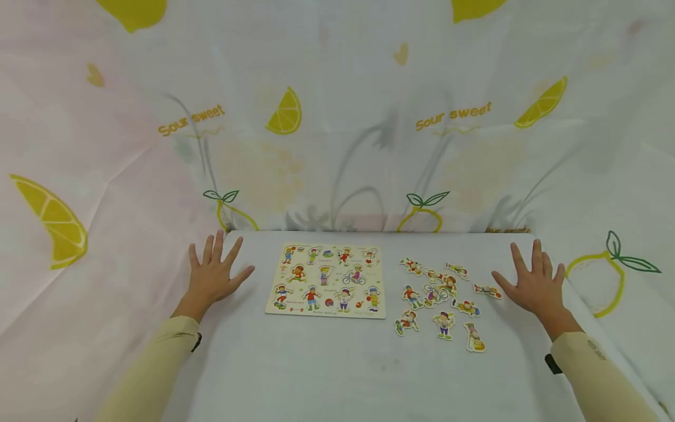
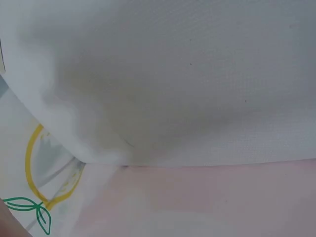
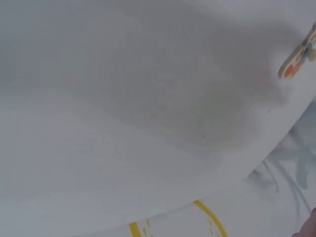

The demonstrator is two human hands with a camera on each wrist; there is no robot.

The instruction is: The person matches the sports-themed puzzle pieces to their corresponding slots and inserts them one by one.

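My left hand (image 1: 212,276) is spread with straight fingers over the table's left side, left of a puzzle board (image 1: 325,310) printed with children playing sports. On the right, my right hand (image 1: 535,287) is likewise spread, its fingers holding nothing. Its thumb points toward a puzzle piece (image 1: 487,291), the one nearest to it. Several more sports-figure pieces lie loosely between the board and this hand, among them a baseball player (image 1: 444,326) and a cyclist (image 1: 435,295). In the right wrist view, one wooden piece (image 3: 295,63) with a small knob shows at the upper right edge.
A white-covered table (image 1: 316,369) carries the board and pieces. Behind it hangs a cloth (image 1: 337,158) printed with lemons and lettering, which also runs along both sides. The table's back edge lies just beyond the board.
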